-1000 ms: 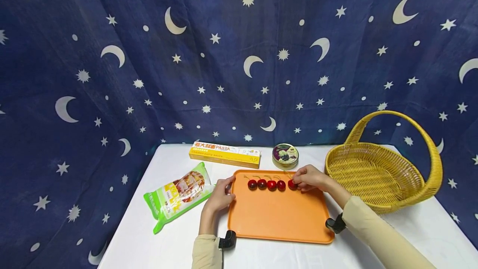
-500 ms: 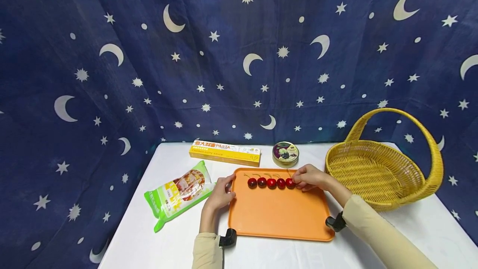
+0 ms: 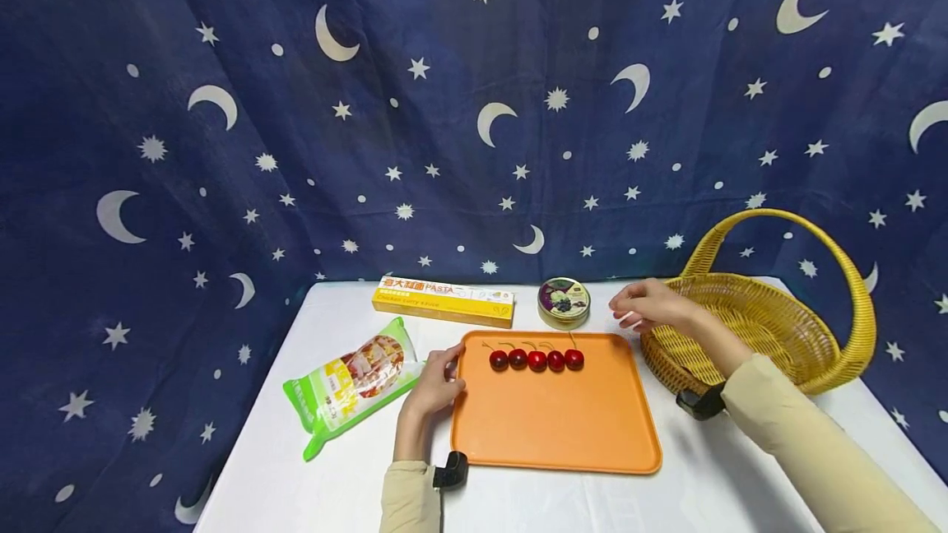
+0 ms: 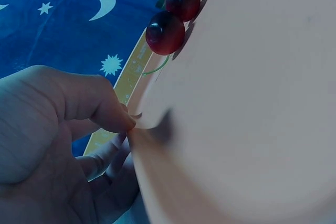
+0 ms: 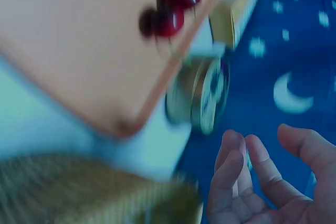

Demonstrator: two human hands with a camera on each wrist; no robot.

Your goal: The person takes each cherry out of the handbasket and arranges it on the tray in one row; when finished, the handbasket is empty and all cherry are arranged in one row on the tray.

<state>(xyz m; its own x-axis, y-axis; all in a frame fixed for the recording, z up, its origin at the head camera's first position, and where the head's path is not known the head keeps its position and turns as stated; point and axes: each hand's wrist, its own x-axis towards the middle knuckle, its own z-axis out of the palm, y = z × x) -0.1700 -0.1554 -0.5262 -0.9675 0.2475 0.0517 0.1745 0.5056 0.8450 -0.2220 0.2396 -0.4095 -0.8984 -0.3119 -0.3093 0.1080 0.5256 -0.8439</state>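
Note:
Several red cherries with stems stand in a row near the far edge of an orange tray (image 3: 555, 426); the rightmost cherry (image 3: 573, 359) has its stem pointing up. My left hand (image 3: 435, 382) grips the tray's left edge near its far corner. In the left wrist view the thumb (image 4: 107, 109) lies at the rim with fingers below it, and a dark cherry (image 4: 165, 32) shows farther along the tray. My right hand (image 3: 652, 305) is in the air between a round tin (image 3: 564, 303) and a yellow wicker basket (image 3: 741, 336). Its fingers are loosely bent, holding nothing.
A yellow pasta box (image 3: 444, 302) lies at the back, left of the tin. A green and white food packet (image 3: 355, 385) lies left of the tray. The basket's tall handle (image 3: 837, 261) arches at the right. Behind the white table (image 3: 563, 504) hangs a blue patterned curtain (image 3: 415, 105).
My right hand has pushed the rightmost cherry slightly left against the row, released it, and moved right and back to the basket. My left hand stays on the tray.

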